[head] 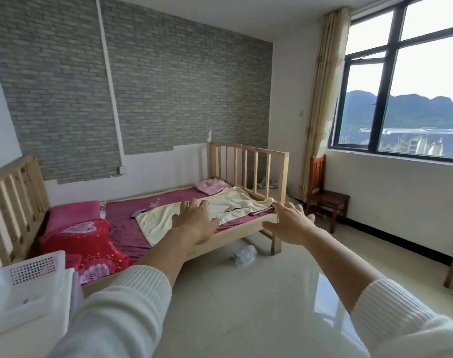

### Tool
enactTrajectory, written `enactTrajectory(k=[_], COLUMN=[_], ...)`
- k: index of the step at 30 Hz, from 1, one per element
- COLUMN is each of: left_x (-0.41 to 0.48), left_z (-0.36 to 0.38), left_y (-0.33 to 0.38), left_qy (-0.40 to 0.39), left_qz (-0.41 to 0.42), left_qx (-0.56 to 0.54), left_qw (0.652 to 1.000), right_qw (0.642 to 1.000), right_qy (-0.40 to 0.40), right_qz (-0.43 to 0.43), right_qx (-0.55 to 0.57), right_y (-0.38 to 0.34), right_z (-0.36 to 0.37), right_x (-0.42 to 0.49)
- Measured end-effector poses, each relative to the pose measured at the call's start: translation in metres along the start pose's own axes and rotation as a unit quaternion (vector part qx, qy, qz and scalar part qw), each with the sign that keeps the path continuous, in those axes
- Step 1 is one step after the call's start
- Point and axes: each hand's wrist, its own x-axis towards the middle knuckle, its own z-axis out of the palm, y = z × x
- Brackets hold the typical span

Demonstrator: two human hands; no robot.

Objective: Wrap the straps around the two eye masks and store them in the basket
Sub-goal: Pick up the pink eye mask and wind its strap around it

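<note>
Both hands empty, fingers spread. Left hand (194, 220) nearer: eye mask (233, 208) at 2 o'clock, second mask (139, 213) at 10. Right hand (288, 223) further off.

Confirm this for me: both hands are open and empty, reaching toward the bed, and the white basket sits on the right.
Wrong on one point: the head view shows the white basket at the lower left, not the right. The left hand and right hand are indeed open and empty, reaching toward the bed.
</note>
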Motion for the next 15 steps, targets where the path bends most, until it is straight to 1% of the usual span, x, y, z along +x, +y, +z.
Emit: enactTrajectory(k=[5, 15], left_x=[0.073, 0.262], left_z=[0.02, 0.102], left_y=[0.021, 0.07], left_qy=[0.005, -0.011], left_qz=[0.001, -0.019], left_qx=[0.0, -0.014], left_qw=[1.0, 1.0], right_qw=[1.0, 1.0], right_qy=[0.018, -0.001], right_qz=[0.002, -0.003], right_qx=[0.002, -0.009], right_y=[0.027, 0.094], right_z=[-0.001, 0.029], right_x=[0.073, 0.267])
